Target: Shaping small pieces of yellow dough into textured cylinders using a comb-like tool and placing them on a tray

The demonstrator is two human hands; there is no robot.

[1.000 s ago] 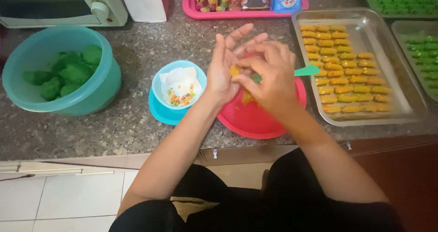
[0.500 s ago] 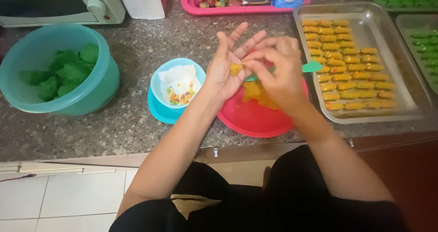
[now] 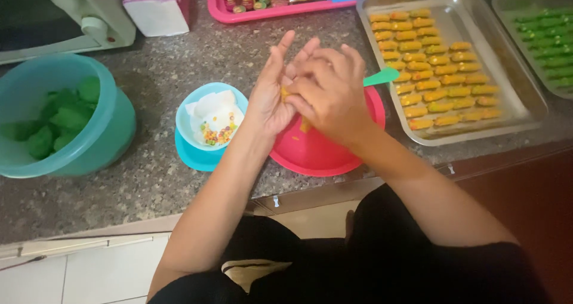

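A small lump of orange dough point(image 3: 286, 93) sits pressed between the two hands, right over the round red plastic bowl point(image 3: 316, 152) at the front edge of the speckled grey stone table point(image 3: 149, 184). The left hand point(image 3: 276, 95) is flat and open with fingers pointing up, acting like a palm rest, while the right hand point(image 3: 328, 92) is curled over it, fingers pinching the dough against that palm. Most of the dough is hidden by the fingers, so I can't really tell its shape. A bit more orange dough shows inside the bowl just below the hands. A green plastic handle point(image 3: 382, 76) pokes out behind the right hand, resting on the bowl's far rim.

Just left of the red bowl there's a small light blue bowl point(image 3: 197, 116) holding white paper and some colourful sprinkles, stacked on a blue lid or saucer. Further left, a big teal plastic tub point(image 3: 113, 125) with green dough lumps. On the right, a rectangular metal baking tray point(image 3: 513, 71) lined with rows of orange finger-shaped pieces, and another tray point(image 3: 507, 5) with green ones at the far right edge. At the back: a pink tray point(image 3: 218, 8) of little bottles, a white tissue pack point(image 3: 156, 5) and a toaster oven point(image 3: 89, 11).
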